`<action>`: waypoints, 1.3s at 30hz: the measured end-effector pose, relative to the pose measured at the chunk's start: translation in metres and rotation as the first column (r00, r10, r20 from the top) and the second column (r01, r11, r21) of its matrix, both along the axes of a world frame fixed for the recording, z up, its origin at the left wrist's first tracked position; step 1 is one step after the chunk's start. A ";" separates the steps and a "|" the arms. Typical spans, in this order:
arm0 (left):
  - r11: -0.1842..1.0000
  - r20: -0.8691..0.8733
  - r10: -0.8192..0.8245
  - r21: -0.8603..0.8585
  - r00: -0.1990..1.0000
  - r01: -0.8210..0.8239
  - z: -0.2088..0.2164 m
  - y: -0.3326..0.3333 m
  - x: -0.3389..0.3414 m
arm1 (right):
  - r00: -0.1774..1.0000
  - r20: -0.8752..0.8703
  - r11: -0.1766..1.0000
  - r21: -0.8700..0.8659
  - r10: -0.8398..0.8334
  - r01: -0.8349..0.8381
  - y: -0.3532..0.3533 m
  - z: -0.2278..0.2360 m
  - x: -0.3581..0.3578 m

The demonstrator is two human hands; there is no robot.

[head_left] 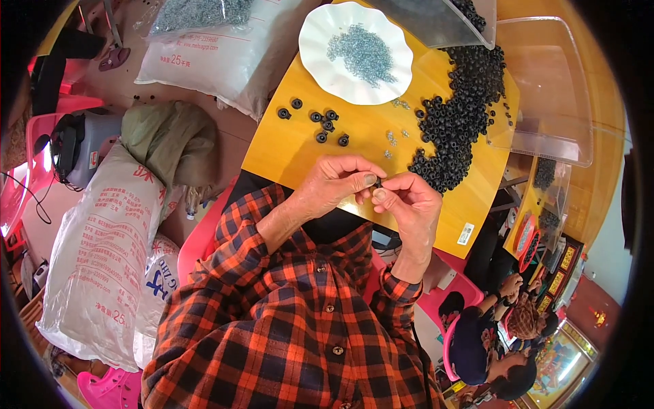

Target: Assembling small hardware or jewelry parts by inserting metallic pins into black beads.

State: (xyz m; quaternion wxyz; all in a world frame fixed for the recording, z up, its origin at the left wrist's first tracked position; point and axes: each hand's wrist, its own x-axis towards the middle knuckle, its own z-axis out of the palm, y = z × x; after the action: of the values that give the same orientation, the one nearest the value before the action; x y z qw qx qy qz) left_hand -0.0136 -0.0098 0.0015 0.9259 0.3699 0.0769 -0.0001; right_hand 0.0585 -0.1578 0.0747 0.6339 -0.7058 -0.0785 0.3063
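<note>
My left hand (335,183) and my right hand (413,204) meet over the table's near edge, thumbs and fingertips pinched together. Between them is a small black ring-shaped part (379,183), mostly covered by the fingers. Whether a smaller piece is held with it, I cannot tell. Past my right hand spreads a large pile of black ring-shaped parts (449,140). A few tiny clear-grey pieces (391,138) lie on the wood just beyond my fingers. Several separate black parts (328,125) sit beyond my left hand. Farther off, a white wavy-rimmed plate (315,41) holds a heap of tiny grey pieces (361,58).
The yellow wooden table (272,153) has a tipped clear bin (436,20) at its far side and a clear plastic tray (555,88) at right. White sacks (102,252) stand at left, another (197,68) beyond. Other people (477,341) sit at lower right.
</note>
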 end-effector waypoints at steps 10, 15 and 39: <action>1.000 0.002 0.005 -0.002 1.000 -0.005 -0.001 0.000 0.000 | 0.998 -0.060 0.999 -0.038 -0.029 0.027 0.002 -0.001 0.004; 1.000 0.010 -0.017 0.020 1.000 0.016 0.000 0.001 0.000 | 0.993 -0.114 0.997 -0.071 -0.020 0.012 0.000 0.000 0.007; 0.998 0.050 0.031 0.047 0.998 -0.033 -0.006 -0.004 0.000 | 0.994 -0.098 0.997 -0.054 -0.050 0.045 0.001 -0.008 0.005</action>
State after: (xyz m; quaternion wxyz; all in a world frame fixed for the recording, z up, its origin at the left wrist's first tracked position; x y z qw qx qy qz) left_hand -0.0132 -0.0143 -0.0046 0.9182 0.3907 0.0602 0.0258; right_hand 0.0631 -0.1564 0.0667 0.6256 -0.7076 -0.0219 0.3278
